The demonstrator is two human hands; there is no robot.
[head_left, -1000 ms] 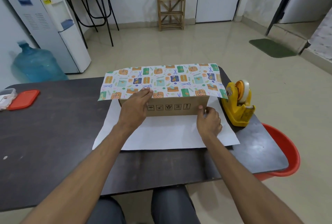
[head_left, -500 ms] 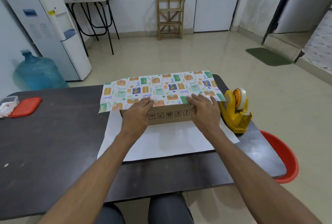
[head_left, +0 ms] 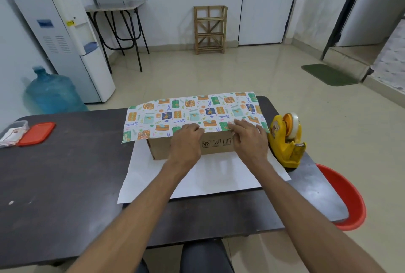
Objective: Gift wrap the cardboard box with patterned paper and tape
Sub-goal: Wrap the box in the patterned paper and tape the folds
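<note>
Left hand (head_left: 186, 141), fingers bent, pressing paper (head_left: 192, 110) edge onto box (head_left: 217, 149), right hand (head_left: 248, 139) spread flat on paper, left hand shifted rightward since.

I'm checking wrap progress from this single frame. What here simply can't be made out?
Head view:
cardboard box top and far side: covered by patterned paper.
left hand, pinching or pressing: fingertips hidden by its own knuckles.
tape dispenser loose tape end: too small.
red tub contents: blocked by table edge.
</note>
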